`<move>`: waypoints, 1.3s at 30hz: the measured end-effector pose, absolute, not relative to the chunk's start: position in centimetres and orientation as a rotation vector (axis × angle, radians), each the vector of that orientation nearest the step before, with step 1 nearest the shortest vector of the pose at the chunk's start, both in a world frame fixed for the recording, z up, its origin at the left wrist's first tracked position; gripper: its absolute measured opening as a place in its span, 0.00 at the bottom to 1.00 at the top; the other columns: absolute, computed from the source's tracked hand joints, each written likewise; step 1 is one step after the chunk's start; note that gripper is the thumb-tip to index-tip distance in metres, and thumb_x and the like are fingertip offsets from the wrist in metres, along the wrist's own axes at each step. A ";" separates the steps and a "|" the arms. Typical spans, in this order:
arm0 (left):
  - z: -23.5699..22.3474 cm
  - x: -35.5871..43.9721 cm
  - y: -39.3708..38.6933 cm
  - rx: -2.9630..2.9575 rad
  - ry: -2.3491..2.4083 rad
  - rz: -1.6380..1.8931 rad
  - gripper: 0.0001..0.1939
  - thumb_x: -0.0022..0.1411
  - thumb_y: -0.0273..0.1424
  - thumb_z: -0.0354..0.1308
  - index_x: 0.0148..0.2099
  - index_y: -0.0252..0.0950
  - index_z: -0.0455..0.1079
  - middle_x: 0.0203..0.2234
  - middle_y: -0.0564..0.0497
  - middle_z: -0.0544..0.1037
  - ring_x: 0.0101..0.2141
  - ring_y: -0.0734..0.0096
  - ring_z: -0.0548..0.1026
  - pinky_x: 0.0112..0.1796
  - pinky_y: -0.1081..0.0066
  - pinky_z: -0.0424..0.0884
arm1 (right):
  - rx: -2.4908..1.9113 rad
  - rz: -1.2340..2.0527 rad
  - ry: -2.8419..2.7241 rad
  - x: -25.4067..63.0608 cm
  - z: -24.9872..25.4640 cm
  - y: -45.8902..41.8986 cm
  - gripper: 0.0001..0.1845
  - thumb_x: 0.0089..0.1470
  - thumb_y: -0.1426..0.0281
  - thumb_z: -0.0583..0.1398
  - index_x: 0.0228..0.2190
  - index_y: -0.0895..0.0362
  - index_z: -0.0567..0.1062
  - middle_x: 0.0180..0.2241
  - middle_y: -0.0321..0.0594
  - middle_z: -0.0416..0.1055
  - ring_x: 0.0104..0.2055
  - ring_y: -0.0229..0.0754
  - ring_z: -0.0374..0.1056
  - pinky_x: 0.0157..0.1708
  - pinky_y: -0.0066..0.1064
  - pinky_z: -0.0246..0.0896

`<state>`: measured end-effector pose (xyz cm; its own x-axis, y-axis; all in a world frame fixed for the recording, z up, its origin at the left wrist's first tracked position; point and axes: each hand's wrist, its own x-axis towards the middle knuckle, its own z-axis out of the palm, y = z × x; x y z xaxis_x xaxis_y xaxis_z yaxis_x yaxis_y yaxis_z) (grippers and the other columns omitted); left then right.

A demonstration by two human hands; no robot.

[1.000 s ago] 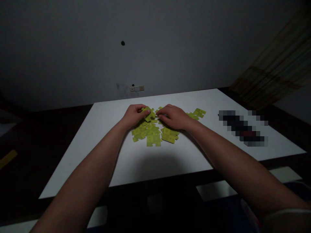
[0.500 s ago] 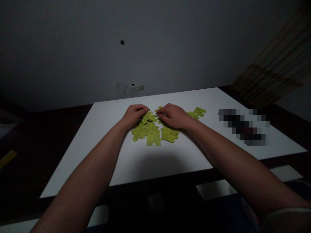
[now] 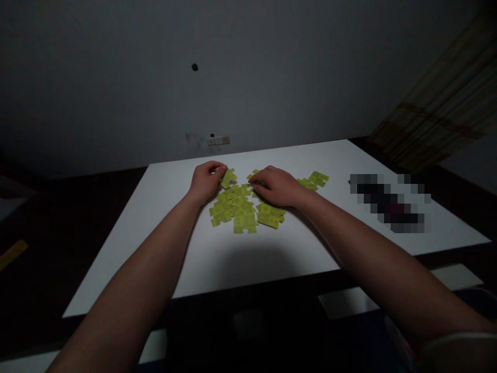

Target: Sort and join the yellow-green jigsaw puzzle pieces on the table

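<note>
A pile of yellow-green puzzle pieces (image 3: 243, 210) lies on a white table (image 3: 240, 259). My left hand (image 3: 205, 180) is at the pile's far left edge, its fingers pinched on one yellow-green puzzle piece (image 3: 229, 177) held slightly away from the heap. My right hand (image 3: 276, 186) rests palm down on the right part of the pile, fingers curled and pressed onto the pieces. A few more pieces (image 3: 316, 180) lie apart to the right of that hand.
A dark, blurred-out object (image 3: 390, 203) lies on the table's right side. Behind the table is a grey wall with a socket strip (image 3: 218, 140). Dark floor surrounds the table, with a striped mat (image 3: 435, 124) at the far right.
My left hand has drawn back to the left with one piece pinched in its fingers, away from the middle of the pile. My right hand has stayed on the pile.
</note>
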<state>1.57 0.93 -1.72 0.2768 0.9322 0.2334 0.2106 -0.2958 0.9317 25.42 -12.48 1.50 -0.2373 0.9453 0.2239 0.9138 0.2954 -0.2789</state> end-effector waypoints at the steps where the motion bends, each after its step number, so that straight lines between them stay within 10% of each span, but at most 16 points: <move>1: -1.9 1.5 1.1 1.712 1.065 1.076 0.18 0.62 0.46 0.68 0.45 0.36 0.83 0.31 0.49 0.81 0.25 0.70 0.71 0.28 0.69 0.66 | -1.673 0.130 -2.230 25.4 1.5 -12.5 0.18 0.72 0.64 0.59 0.56 0.51 0.85 0.52 0.48 0.84 0.58 0.57 0.75 0.56 0.45 0.68; 17: -1.7 0.8 1.0 2.201 1.157 0.866 0.16 0.64 0.34 0.66 0.54 0.38 0.82 0.52 0.42 0.84 0.47 0.56 0.79 0.58 0.55 0.74 | -1.677 0.114 -2.283 25.1 2.0 -12.7 0.19 0.72 0.59 0.60 0.57 0.50 0.84 0.56 0.46 0.83 0.58 0.57 0.75 0.57 0.46 0.65; 39: -2.0 0.8 1.0 2.296 1.127 0.805 0.15 0.65 0.35 0.66 0.52 0.40 0.83 0.53 0.42 0.81 0.53 0.51 0.79 0.61 0.52 0.74 | -1.718 0.148 -2.340 24.9 2.0 -13.0 0.23 0.66 0.57 0.66 0.59 0.50 0.84 0.59 0.49 0.80 0.59 0.61 0.74 0.56 0.49 0.66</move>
<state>0.80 0.97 -2.05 0.4941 0.8158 0.3005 0.5493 -0.5608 0.6195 24.95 -13.02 2.02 -0.2831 0.9505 0.1280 0.9267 0.3055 -0.2187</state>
